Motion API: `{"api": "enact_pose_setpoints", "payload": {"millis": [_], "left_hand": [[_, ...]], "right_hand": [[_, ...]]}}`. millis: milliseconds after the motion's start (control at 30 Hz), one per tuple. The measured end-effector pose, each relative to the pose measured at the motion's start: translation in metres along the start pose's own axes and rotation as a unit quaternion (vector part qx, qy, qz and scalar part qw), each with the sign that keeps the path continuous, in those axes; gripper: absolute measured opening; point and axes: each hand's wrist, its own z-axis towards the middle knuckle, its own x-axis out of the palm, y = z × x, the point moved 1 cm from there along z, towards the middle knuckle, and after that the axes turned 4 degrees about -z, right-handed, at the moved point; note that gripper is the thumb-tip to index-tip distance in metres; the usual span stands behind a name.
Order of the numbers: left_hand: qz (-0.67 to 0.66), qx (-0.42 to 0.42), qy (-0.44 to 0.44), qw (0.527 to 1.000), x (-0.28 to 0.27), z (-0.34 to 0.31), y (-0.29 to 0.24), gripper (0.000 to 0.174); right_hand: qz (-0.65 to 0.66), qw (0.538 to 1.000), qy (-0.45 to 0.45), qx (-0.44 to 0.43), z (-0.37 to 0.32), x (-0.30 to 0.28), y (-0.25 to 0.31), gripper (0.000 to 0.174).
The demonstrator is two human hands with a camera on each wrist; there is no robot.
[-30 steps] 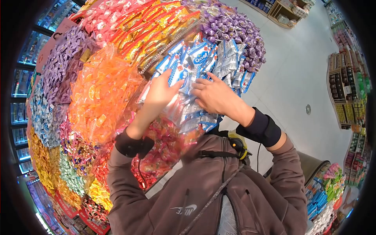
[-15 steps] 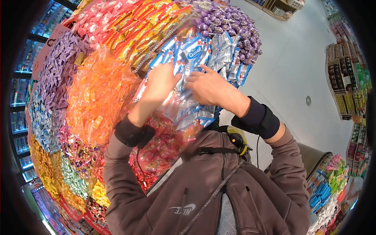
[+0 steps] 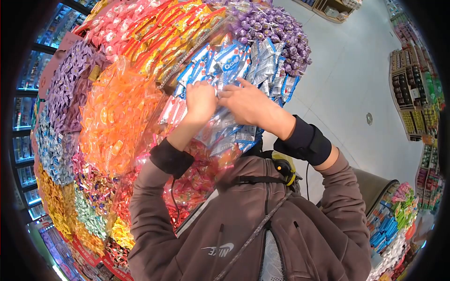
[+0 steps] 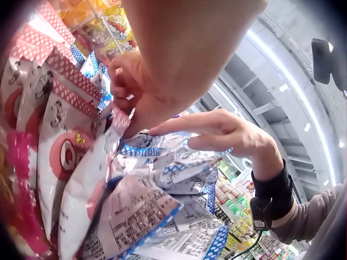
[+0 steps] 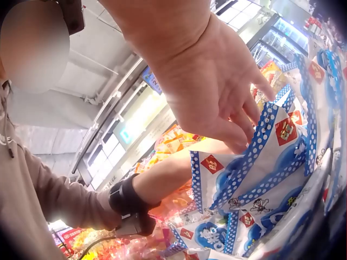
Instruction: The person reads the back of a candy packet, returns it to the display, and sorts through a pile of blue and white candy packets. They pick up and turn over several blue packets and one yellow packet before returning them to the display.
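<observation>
My left hand [image 3: 201,99] bends its fingers over the white candy packets in the head view. In the left wrist view its thumb and curled fingers pinch the red-dotted corner of a white candy packet [image 4: 87,176]. Close beside it, my right hand [image 3: 251,105] lies over the blue-and-white candy packets [image 3: 231,63] with its fingers loosely extended. From the right wrist, its fingertips touch the blue-dotted edge of a packet [image 5: 260,157], and some finger ends are hidden behind it. More red-dotted packets [image 4: 65,135] stand upright left of the left hand.
Orange-wrapped candies [image 3: 117,117] heap up on the left, with yellow bags [image 3: 183,28] behind. Purple lollipops [image 3: 276,35] cluster at the far right of the display. Pink and red candies [image 3: 187,180] lie near my body. Grey floor [image 3: 347,89] and shelves [image 3: 408,93] extend to the right.
My left hand has drawn back slightly toward my body and to the right, its fingers now curled, uncovering red-dotted packets. The right hand has shifted slightly left and stays over the blue packets.
</observation>
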Motion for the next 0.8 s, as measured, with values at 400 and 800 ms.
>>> {"api": "enact_pose_setpoints", "payload": {"millis": [400, 800], "left_hand": [[-0.128, 0.037, -0.129, 0.983, -0.056, 0.003, 0.028, 0.02], [-0.231, 0.21, -0.208, 0.927, -0.08, 0.094, -0.067, 0.018]], "right_hand": [[0.037, 0.956, -0.265, 0.124, -0.042, -0.053, -0.061, 0.034], [0.352, 0.774, -0.426, 0.309, -0.081, -0.021, -0.116, 0.02]]}}
